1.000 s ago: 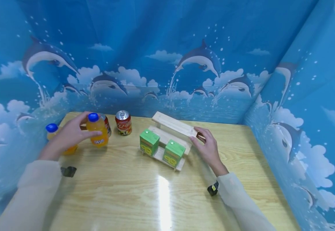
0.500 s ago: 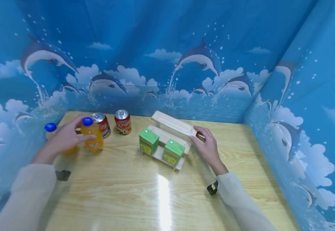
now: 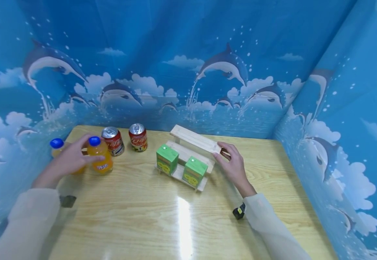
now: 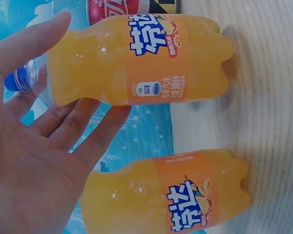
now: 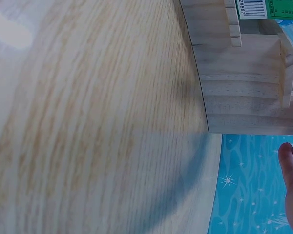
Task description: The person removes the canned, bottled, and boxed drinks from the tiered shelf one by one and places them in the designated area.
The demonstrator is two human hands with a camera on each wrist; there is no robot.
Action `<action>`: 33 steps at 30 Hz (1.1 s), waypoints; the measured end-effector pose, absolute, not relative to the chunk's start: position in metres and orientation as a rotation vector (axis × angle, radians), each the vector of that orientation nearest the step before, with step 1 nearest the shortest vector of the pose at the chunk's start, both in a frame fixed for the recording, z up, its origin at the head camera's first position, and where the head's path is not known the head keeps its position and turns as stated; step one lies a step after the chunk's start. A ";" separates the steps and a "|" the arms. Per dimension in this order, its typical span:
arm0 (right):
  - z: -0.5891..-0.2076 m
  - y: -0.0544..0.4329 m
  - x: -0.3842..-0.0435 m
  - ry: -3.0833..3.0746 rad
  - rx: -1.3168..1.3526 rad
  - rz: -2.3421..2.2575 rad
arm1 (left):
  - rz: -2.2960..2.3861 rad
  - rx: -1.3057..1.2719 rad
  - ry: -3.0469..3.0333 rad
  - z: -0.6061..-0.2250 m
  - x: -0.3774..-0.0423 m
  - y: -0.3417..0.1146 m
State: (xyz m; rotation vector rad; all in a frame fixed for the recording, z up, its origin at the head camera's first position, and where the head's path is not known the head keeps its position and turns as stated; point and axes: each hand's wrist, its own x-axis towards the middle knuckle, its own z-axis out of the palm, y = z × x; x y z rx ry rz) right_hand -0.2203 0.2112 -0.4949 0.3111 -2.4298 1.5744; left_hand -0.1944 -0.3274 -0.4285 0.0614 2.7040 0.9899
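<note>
My left hand (image 3: 68,159) holds an orange soda bottle (image 3: 103,167) with a blue cap, thumb on one side and fingers on the other. In the left wrist view this bottle (image 4: 156,63) stands upright with its base at the tabletop. A second orange soda bottle (image 4: 151,195) stands beside it, partly behind my left hand in the head view. My right hand (image 3: 234,164) grips the right end of the top board of a stepped wooden rack (image 3: 195,139). On the rack's lowest step sit two green drink cartons (image 3: 167,159), spaced apart.
Two red soda cans, one can (image 3: 113,141) right behind the held bottle and another can (image 3: 138,138) to its right, stand near the back edge of the wooden table (image 3: 136,216). A blue dolphin-printed curtain (image 3: 162,72) encloses the back and sides.
My left hand has moved the bottle left and slightly toward me, uncovering the left soda can behind it. My right hand and the rack have stayed in place.
</note>
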 end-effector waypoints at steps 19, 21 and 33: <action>-0.495 0.211 -0.220 -2.440 0.294 1.579 | 1.069 0.098 2.703 -0.437 -0.187 -0.333; -0.495 0.211 -0.220 -2.443 0.296 1.571 | 1.084 0.100 2.696 -0.438 -0.186 -0.333; -0.497 0.212 -0.221 -2.446 0.311 1.546 | 1.190 0.189 2.710 -0.439 -0.184 -0.335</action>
